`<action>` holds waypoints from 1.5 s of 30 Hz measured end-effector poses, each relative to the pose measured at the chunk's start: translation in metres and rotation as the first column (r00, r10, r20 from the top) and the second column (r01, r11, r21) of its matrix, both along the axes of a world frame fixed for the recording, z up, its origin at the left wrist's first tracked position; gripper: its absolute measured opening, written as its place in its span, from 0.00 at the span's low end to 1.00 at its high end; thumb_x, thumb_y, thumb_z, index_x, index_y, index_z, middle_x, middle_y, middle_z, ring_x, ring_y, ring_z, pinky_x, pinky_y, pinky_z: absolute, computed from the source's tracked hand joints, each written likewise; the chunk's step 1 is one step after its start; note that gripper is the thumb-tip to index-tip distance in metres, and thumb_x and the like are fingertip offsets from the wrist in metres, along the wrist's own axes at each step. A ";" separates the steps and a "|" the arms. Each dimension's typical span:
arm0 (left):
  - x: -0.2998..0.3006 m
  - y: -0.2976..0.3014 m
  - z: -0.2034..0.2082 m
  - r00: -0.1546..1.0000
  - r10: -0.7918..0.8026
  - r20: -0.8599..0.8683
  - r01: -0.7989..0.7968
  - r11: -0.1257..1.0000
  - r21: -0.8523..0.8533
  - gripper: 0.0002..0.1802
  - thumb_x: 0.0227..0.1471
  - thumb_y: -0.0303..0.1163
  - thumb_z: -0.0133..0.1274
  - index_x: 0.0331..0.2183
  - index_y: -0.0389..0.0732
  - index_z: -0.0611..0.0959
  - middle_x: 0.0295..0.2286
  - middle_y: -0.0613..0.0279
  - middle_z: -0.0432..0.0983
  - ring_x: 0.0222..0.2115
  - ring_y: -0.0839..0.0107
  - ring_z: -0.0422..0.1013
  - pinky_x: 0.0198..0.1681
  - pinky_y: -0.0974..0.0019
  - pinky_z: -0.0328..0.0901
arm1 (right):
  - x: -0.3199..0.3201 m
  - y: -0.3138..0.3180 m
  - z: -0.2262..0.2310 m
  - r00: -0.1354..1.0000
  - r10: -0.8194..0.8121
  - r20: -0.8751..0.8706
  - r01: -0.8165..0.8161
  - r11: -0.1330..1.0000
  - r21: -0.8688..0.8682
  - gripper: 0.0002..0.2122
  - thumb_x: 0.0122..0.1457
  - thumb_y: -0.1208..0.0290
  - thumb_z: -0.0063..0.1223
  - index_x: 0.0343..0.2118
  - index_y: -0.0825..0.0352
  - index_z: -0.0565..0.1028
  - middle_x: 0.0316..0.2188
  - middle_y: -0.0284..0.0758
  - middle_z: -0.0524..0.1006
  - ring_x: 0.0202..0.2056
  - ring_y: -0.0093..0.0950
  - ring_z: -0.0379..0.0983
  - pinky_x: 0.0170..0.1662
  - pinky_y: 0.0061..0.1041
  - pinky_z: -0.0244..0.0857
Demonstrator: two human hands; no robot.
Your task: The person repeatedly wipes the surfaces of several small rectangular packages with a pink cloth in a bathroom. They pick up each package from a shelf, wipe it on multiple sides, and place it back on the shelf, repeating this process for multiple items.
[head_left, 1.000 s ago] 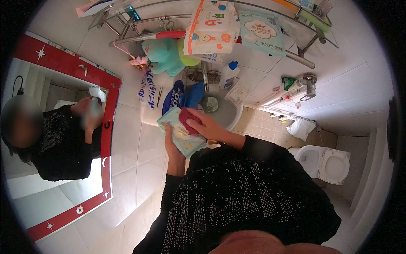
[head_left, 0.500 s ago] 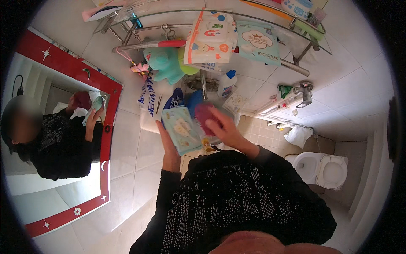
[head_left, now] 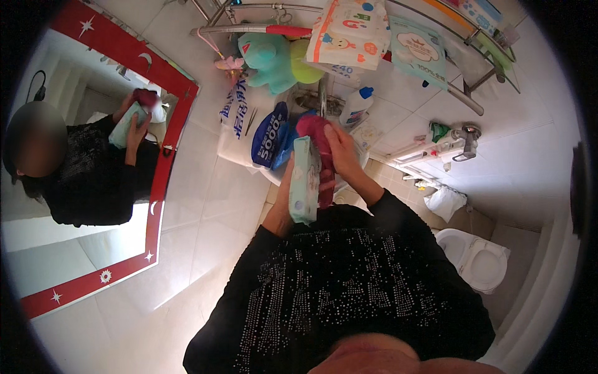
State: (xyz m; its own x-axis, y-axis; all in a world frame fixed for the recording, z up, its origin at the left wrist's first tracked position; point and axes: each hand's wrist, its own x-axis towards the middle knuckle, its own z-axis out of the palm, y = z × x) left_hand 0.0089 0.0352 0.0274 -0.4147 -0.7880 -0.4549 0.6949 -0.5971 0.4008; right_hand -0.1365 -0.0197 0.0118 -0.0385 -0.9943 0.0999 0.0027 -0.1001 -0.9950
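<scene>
In front of my chest, my left hand (head_left: pixel 284 202) grips a pale green soft pack (head_left: pixel 303 187) and holds it upright with a narrow side toward me. Most of the left fingers are hidden behind the pack. My right hand (head_left: pixel 344 153) is closed on a dark pink-red cloth (head_left: pixel 315 128), which is bunched up and hangs down along the pack's right face. The cloth is against the pack or very near it; I cannot tell which. Just beyond both hands lie a blue package (head_left: pixel 269 137) and a white plastic bag (head_left: pixel 240 140) with blue print.
A white bottle with blue cap (head_left: pixel 357 106) stands behind the hands. Above, a metal rack (head_left: pixel 249 28) holds a teal plush toy (head_left: pixel 268 62), a wipes pack (head_left: pixel 347 37) and another green pack (head_left: pixel 418 53). A red-framed mirror (head_left: pixel 163 156) is left, a toilet (head_left: pixel 483 265) right.
The green pack has turned from its broad face to its narrow side and shifted right. The right hand with the red cloth has come in close to the pack. The view has shifted too.
</scene>
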 end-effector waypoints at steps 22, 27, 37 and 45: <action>0.021 0.001 -0.060 0.991 -0.003 -0.137 -0.015 0.992 -0.127 0.30 0.63 0.57 0.39 0.54 0.44 0.70 0.39 0.63 0.73 0.32 0.70 0.73 0.32 0.68 0.71 | 0.022 0.069 0.034 0.758 0.462 -0.460 -0.647 0.620 -0.444 0.11 0.62 0.64 0.50 0.41 0.65 0.76 0.42 0.40 0.75 0.47 0.42 0.70 0.56 0.42 0.59; 0.013 0.000 -0.058 0.989 0.011 -0.148 -0.031 0.990 -0.135 0.29 0.64 0.56 0.39 0.53 0.44 0.70 0.39 0.63 0.73 0.32 0.70 0.73 0.33 0.68 0.71 | 0.017 0.043 0.030 0.734 0.358 -0.577 -0.648 0.623 -0.438 0.10 0.63 0.64 0.48 0.40 0.65 0.76 0.40 0.41 0.75 0.46 0.40 0.71 0.54 0.41 0.60; 0.006 -0.003 -0.041 0.979 0.205 0.018 -0.204 0.977 -0.057 0.27 0.64 0.55 0.39 0.53 0.44 0.70 0.39 0.64 0.73 0.31 0.71 0.73 0.33 0.69 0.70 | -0.016 0.012 -0.039 0.979 0.168 0.113 -0.188 0.960 0.205 0.18 0.66 0.61 0.47 0.50 0.72 0.73 0.48 0.46 0.76 0.49 0.37 0.73 0.54 0.33 0.63; 0.035 -0.007 -0.015 0.973 -0.121 0.196 0.140 0.986 -0.086 0.29 0.65 0.50 0.40 0.58 0.40 0.66 0.52 0.58 0.68 0.51 0.65 0.68 0.50 0.59 0.67 | 0.002 0.020 -0.026 0.955 0.013 -0.296 -0.058 0.988 -0.143 0.14 0.64 0.66 0.49 0.46 0.72 0.75 0.41 0.48 0.77 0.44 0.43 0.74 0.47 0.35 0.66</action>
State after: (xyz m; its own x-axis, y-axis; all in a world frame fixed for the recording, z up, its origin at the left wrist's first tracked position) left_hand 0.0437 0.0285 0.0122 -0.4310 -0.7775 -0.4579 0.5191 -0.6287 0.5790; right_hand -0.1348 0.0007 -0.0140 0.0497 -0.9674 0.2483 -0.2805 -0.2521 -0.9261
